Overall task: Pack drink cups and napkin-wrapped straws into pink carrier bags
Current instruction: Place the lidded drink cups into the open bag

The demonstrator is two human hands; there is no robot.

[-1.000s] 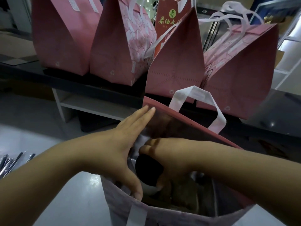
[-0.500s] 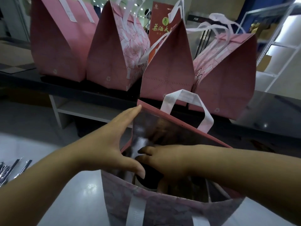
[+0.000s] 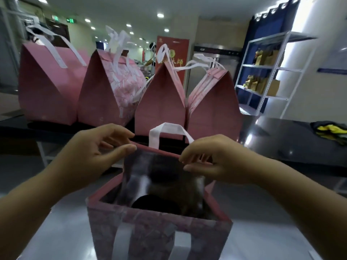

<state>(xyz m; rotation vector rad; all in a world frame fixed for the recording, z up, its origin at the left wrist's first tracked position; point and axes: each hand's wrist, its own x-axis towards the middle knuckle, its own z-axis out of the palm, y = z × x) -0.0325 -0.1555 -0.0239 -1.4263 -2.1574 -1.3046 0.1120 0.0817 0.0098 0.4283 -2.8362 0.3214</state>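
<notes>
An open pink bag stands on a glossy grey table, a dark-lidded cup low inside it against the near wall. The left hand and right hand each pinch the bag's far rim between thumb and fingers, one on either side of its white handle. Behind, four closed bags line a dark counter; a white rack of brown packages stands at far right.
</notes>
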